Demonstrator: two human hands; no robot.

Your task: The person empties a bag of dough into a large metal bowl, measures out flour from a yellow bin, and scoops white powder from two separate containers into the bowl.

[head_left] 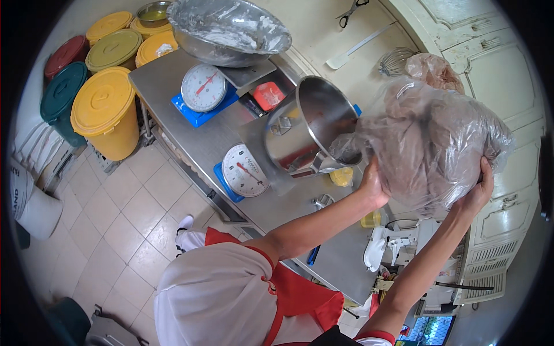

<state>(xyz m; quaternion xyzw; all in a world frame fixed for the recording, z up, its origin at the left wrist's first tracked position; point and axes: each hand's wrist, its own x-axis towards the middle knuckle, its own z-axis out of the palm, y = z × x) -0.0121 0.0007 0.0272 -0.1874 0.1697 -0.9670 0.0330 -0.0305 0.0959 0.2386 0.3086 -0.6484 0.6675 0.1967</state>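
Both my hands hold up a large clear plastic bag (pixel 433 144) with brownish contents that I cannot identify. My left hand (pixel 375 187) grips its near left side, and my right hand (pixel 478 187) supports the right side from below. A loose end of the bag hangs over the right rim of a deep steel mixing bowl (pixel 283 141). Inside, the bowl shows some reddish-brown marks. Beside it stands a dial scale (pixel 245 170) with a blue base; whether the bowl rests on its platform I cannot tell.
Another blue dial scale (pixel 204 88) and a wide floury bowl (pixel 231 34) stand farther along the steel table (pixel 156 78). A red container (pixel 268 96) sits between. Behind are a spatula (pixel 360 46), scissors (pixel 350 12) and a whisk (pixel 397 62). Lidded bins (pixel 107 109) line the left.
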